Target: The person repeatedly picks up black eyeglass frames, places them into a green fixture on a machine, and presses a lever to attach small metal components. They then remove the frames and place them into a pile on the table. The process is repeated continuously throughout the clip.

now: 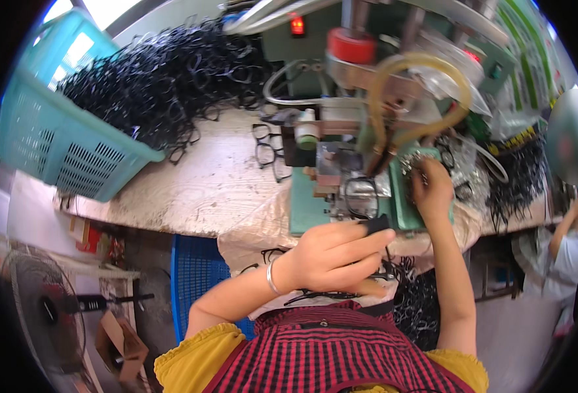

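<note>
My left hand (335,257), with a silver bangle at the wrist, is in front of the bench machine, fingers curled together. A black patch (376,224) shows at its fingertips; whether it is a finger cover or a held piece is unclear. Just beyond these fingers, a black eyeglass frame (361,198) stands at the machine's metal fixture (331,171). My right hand (435,190) reaches into a green tray (404,213) with small shiny metal parts (412,162) at its far end. Its fingers are pinched together, and what they hold is hidden.
Black eyeglass frames (171,82) form a big pile at the back left beside a teal basket (73,147). More frames (269,152) lie left of the machine. A yellowish hose (462,85) loops over it. A blue crate (194,278) and a fan (43,308) are below left. Another person (567,239) sits far right.
</note>
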`<state>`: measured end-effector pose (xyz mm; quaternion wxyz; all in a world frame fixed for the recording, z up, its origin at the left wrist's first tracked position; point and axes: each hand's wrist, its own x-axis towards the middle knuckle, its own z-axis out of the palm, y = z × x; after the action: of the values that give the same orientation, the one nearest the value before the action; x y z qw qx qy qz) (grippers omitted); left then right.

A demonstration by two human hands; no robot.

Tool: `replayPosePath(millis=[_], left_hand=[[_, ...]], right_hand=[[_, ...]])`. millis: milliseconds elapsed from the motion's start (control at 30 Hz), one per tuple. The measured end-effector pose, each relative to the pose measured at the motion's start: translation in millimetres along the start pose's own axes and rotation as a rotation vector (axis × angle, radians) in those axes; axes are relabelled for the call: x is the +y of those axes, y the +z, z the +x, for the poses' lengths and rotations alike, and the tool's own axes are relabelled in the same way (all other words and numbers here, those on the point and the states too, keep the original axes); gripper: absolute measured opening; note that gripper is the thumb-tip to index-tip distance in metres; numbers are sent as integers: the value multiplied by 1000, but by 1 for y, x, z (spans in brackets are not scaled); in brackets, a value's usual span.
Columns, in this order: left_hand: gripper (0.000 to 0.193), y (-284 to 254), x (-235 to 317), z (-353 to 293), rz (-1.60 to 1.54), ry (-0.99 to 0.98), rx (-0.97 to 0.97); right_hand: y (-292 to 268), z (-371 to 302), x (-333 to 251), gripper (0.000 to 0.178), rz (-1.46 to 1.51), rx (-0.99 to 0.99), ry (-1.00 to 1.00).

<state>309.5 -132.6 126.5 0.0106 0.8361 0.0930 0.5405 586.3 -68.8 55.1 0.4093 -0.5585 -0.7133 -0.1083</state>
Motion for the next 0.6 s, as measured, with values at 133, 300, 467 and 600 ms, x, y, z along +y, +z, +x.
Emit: replayPosePath(millis=[133, 300, 467, 600], left_hand=[[32, -51, -11, -69, 518, -527, 421], [10, -88, -114, -99, 746, -705, 236], [13, -58, -209, -147, 917, -754, -258], [7, -82, -216, -168, 984, -742, -170]], right_hand=[[-21, -33, -10, 9, 21, 132, 440], [-12, -33, -23, 12, 243, 218, 445], [-8, 0, -35, 15, 327, 79, 401], [-20, -34, -21, 14, 223, 71, 521]])
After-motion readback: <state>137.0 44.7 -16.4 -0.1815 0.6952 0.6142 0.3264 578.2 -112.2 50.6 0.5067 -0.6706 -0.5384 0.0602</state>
